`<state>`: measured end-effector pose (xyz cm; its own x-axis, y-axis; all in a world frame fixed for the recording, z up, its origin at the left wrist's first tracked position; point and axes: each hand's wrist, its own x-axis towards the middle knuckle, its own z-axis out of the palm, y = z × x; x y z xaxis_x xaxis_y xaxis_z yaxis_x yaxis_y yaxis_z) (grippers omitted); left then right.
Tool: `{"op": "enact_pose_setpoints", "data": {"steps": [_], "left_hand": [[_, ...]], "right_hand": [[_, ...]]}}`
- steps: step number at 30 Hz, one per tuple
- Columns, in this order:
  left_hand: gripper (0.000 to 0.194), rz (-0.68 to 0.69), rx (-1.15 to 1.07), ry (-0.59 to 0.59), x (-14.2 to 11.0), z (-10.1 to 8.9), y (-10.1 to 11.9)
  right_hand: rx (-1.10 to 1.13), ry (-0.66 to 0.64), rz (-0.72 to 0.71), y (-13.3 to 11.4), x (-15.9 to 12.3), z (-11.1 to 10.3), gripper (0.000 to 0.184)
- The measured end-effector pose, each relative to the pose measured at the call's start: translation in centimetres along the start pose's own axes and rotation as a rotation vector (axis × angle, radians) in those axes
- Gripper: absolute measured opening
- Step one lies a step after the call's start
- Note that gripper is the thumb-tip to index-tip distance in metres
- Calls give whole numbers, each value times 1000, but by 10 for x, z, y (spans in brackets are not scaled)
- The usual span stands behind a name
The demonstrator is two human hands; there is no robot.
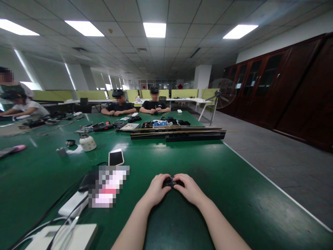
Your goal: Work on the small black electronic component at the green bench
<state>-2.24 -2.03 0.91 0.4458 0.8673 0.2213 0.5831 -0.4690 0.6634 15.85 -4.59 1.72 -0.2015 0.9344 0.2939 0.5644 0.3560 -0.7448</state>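
Both my hands meet over the green table in front of me, holding one small black part (170,182) between them. Its exact kind is too small and too covered to make out. My left hand (157,189) grips it from the left, thumb on the near side and fingers curled over the far side. From the right, my right hand (187,188) pinches the same part in the same way. The fingertips almost touch across the middle. Much of the part is hidden beneath the fingers.
Left of my hands lie a phone (116,157), a white power bank (74,203), cables and a white box (85,234). A round white jar (87,142) stands beyond. Long black rails (195,136) with thin rods cross the table ahead. Several people sit around the table; a fan (221,93) stands right.
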Motion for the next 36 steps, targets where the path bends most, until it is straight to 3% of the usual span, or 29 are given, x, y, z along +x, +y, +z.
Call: {"op": "enact_pose_setpoints", "data": {"steps": [36], "left_hand": [[37,-4,20,0,0,0,2]], "right_hand": [[-33,-26,-13,3,1,0,18]]}}
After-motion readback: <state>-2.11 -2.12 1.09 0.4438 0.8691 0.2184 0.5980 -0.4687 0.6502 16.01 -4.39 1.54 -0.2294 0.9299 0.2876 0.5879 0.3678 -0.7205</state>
